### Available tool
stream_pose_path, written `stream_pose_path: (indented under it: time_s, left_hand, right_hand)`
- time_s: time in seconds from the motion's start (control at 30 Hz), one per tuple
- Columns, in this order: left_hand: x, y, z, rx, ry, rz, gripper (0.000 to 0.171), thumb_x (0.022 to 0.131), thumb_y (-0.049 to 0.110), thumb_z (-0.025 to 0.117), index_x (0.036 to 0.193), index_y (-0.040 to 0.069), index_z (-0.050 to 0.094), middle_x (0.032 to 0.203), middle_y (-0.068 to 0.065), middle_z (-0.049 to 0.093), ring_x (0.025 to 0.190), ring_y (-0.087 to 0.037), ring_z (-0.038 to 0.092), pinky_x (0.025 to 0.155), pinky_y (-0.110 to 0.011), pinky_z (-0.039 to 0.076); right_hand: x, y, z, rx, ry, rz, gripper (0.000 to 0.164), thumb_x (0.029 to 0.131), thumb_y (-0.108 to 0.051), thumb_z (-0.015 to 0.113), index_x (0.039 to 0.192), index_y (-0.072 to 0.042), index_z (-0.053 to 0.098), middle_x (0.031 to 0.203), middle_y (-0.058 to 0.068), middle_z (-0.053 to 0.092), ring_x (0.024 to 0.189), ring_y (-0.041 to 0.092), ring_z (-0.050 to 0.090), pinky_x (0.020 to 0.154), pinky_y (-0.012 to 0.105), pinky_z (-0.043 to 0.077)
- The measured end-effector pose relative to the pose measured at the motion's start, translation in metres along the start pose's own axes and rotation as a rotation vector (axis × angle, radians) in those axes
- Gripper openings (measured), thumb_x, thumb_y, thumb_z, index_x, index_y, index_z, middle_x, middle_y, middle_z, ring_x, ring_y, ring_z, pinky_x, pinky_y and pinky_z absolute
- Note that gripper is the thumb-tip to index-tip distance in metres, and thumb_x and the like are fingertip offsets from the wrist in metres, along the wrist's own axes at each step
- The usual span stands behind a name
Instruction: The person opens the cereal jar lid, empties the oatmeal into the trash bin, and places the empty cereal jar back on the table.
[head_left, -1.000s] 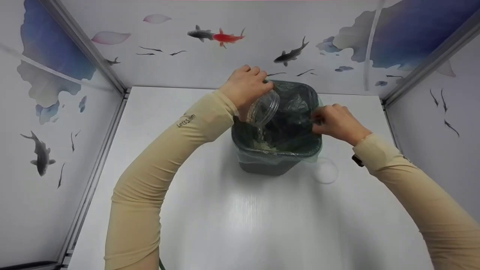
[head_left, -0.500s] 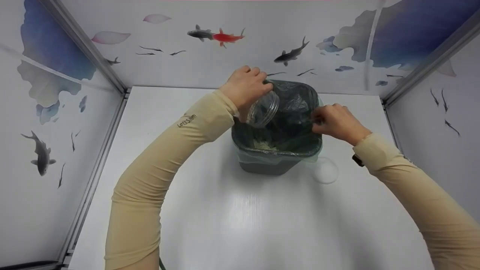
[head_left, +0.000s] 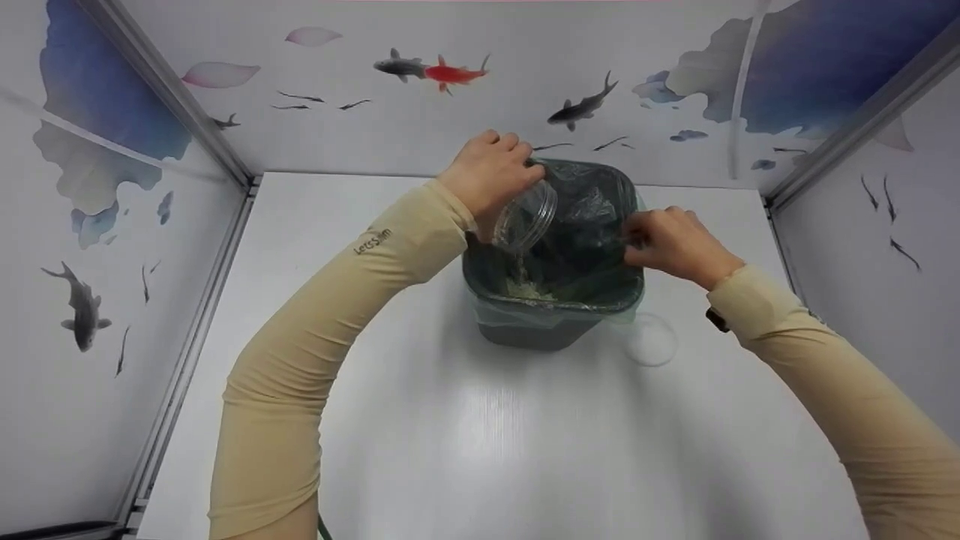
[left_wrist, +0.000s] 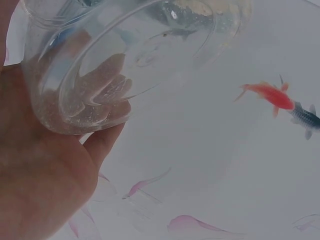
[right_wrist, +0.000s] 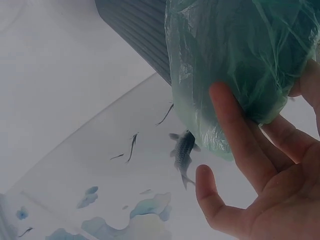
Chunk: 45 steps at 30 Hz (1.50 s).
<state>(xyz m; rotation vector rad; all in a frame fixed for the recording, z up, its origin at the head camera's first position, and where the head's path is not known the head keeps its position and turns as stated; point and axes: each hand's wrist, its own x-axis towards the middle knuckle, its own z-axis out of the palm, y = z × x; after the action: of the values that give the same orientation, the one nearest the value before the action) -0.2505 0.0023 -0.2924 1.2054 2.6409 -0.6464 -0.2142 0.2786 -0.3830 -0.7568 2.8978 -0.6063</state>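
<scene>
My left hand (head_left: pixel 493 174) grips a clear plastic jar (head_left: pixel 534 217) tipped over the dark grey bin (head_left: pixel 525 337). In the left wrist view, fingers show through the wall of the jar (left_wrist: pixel 150 65). A thin stream of pale grains (head_left: pixel 523 267) falls from its mouth onto a small pale heap (head_left: pixel 529 289) inside the bin. A thin green bin liner (head_left: pixel 592 206) lines the bin and folds over its rim. At the bin's right side, my right hand (head_left: pixel 679 244) holds the edge of the liner (right_wrist: pixel 235 65) between thumb and fingers, other fingers spread.
A clear round lid (head_left: pixel 651 341) lies on the white table (head_left: pixel 480 435), just right of the bin's front. White panels (head_left: pixel 315 135) printed with fish and petals stand behind and at both sides. The bin stands close to the back panel.
Grains fall from the jar one second ago, no clear stream shows half a second ago, and a thin one falls now. Both hands stay nearly in place.
</scene>
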Motion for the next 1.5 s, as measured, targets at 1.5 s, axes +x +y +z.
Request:
stream_pose_path:
  time_s: [1.5]
  left_hand:
    - [-0.0002,0.005,0.0016,0.023,0.054,0.026,0.095,0.061,0.045,0.088,0.138,0.013,0.044,0.133,-0.013,0.046,0.118,-0.031,0.043,0.099,-0.042,0.035]
  right_hand:
    - [-0.0038,-0.0008,0.0031,-0.036,0.009,0.004,0.014,0.079,-0.006,0.065,0.089,0.0,0.071,0.074,0.006,0.063,0.059,0.018,0.051,0.058,0.039,0.044]
